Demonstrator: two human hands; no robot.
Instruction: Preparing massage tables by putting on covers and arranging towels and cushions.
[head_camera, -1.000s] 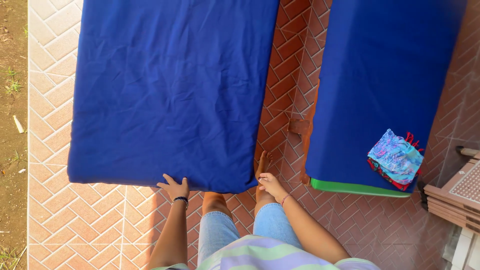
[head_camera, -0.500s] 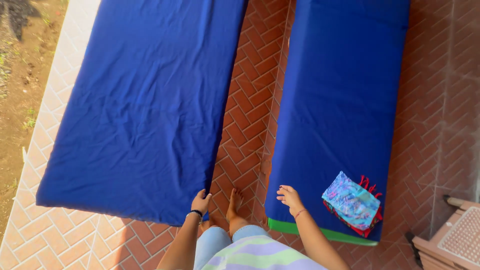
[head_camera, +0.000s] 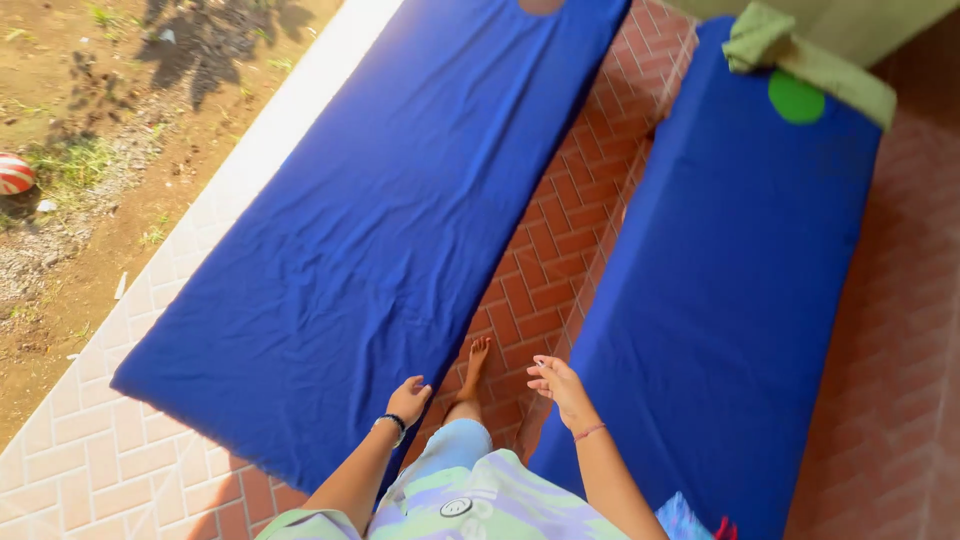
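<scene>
Two long blue-covered mattresses lie side by side on a brick-paved floor. My left hand hovers open over the near right corner of the left mattress, holding nothing. Over the near left edge of the right mattress floats my right hand, fingers spread and empty. My bare foot steps on the bricks in the gap between the two mattresses. A corner of a folded patterned blue and red cloth shows at the bottom edge on the right mattress.
A green cloth lies at the far end of the right mattress. Bare soil and grass with a red and white ball lie beyond the pale tile border on the left.
My left hand has let go of the left mattress corner. I have stepped forward into the gap, and the view has tilted up along both mattresses; the patterned cloth has slid almost out of view.
</scene>
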